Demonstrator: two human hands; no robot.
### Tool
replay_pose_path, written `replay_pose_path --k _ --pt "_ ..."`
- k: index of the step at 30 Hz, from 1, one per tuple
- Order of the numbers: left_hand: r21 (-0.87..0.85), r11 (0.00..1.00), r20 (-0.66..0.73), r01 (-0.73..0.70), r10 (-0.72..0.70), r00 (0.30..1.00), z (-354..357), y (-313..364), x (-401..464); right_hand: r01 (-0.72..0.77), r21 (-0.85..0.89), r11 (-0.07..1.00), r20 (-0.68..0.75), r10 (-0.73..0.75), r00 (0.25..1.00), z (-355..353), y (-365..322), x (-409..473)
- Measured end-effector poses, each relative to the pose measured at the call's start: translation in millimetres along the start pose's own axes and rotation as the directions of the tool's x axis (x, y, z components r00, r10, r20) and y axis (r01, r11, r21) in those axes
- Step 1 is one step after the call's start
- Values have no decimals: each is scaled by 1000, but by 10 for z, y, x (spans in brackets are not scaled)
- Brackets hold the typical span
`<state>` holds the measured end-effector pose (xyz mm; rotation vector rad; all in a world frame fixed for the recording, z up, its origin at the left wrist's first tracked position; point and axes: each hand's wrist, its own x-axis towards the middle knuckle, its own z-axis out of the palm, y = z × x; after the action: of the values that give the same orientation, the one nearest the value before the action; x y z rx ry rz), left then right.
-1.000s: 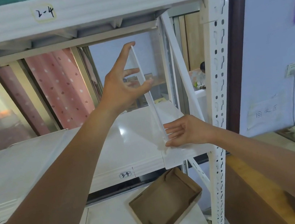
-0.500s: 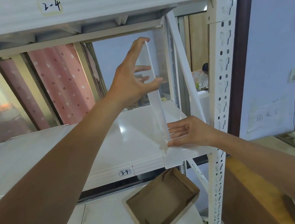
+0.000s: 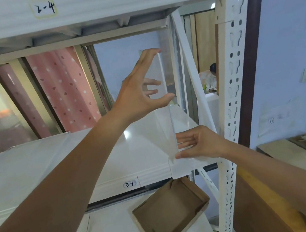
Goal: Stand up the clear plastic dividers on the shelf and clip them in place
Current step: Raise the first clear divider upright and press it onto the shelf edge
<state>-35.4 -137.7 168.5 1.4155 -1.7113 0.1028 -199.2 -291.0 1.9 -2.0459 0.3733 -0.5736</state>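
Observation:
A clear plastic divider [image 3: 167, 131] stands nearly upright near the right end of the white shelf [image 3: 60, 164] labelled 3-4. Its front edge runs from the shelf lip up to my raised fingers. My left hand [image 3: 141, 92] grips the divider's upper front edge between thumb and fingers. My right hand [image 3: 197, 143] pinches the divider's lower front corner at the shelf's front lip. A white clip piece [image 3: 181, 169] hangs over the lip just under that hand.
The rack's perforated white upright [image 3: 231, 104] and a slanted brace [image 3: 193, 74] stand right of the divider. An open cardboard box [image 3: 171, 213] lies on the lower shelf. The shelf above, labelled 2-4, sits close overhead. A wooden bench [image 3: 261, 195] is at the right.
The divider has swung from leaning left to nearly upright, its top edge carried right by my left hand. My right hand stays at the lower front corner.

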Motion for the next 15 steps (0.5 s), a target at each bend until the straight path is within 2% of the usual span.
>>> replay_pose_path --k 10,15 --pt "11 1000 17 10 -10 1000 75 66 30 -12 42 999 -5 12 1000 1 15 -16" --pt "-17 998 23 62 -62 998 83 91 -61 38 -29 999 -119 -41 992 128 15 -190"
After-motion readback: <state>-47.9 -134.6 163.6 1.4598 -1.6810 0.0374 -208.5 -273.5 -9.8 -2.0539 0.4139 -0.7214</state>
